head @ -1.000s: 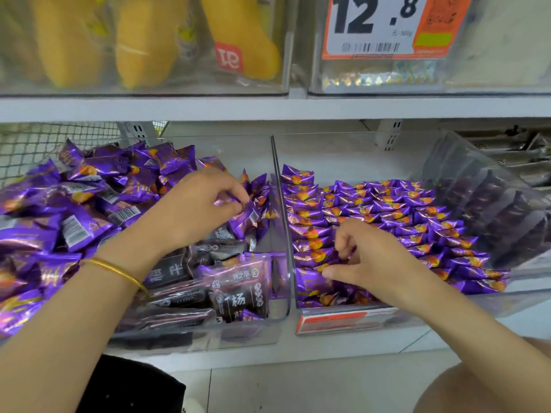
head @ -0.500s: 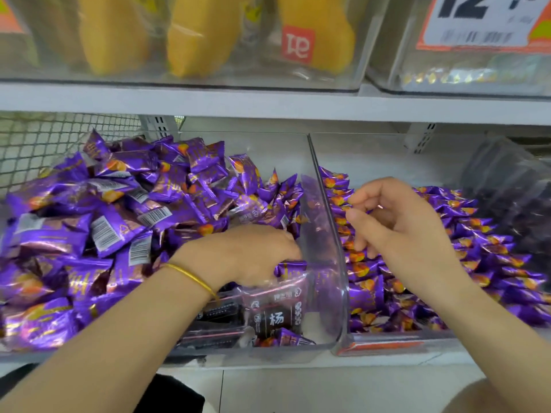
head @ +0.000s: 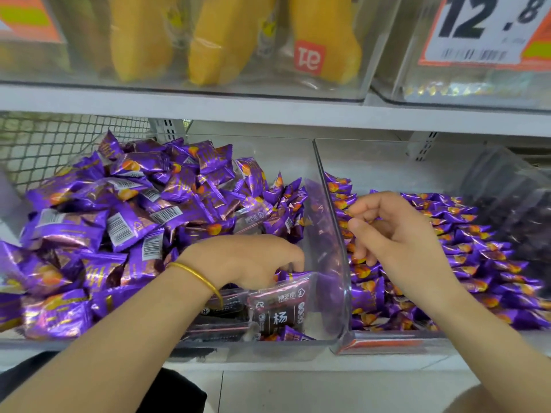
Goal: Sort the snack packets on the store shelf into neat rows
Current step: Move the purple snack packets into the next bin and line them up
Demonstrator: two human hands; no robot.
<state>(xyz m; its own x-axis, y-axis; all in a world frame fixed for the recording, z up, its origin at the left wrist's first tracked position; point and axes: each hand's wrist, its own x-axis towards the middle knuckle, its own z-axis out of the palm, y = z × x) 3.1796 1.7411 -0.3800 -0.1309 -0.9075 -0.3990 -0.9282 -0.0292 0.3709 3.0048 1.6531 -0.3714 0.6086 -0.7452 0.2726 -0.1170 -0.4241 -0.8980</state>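
Note:
A loose heap of purple snack packets [head: 119, 219] fills the left clear bin [head: 328, 263]. Dark packets with white characters [head: 280, 314] lie at that bin's front. My left hand [head: 247, 260], with a gold bangle on the wrist, reaches down into the front of this bin. Its fingers curl onto a purple packet [head: 293, 277] above the dark ones, and the fingertips are hidden. The right bin holds purple packets in neat rows [head: 477, 248]. My right hand [head: 396, 234] hovers over those rows near the divider, fingers loosely curled and holding nothing.
The shelf above carries clear bins of yellow packets [head: 226, 40] and a price card reading 12.8 [head: 489, 25]. Another bin of dark packets [head: 521, 204] stands at far right. Wire mesh [head: 59, 138] backs the left side. An orange label [head: 387, 342] fronts the right bin.
My left hand dropped from the heap's top to the front of the left bin. My right hand lifted off the front rows and now hovers by the divider.

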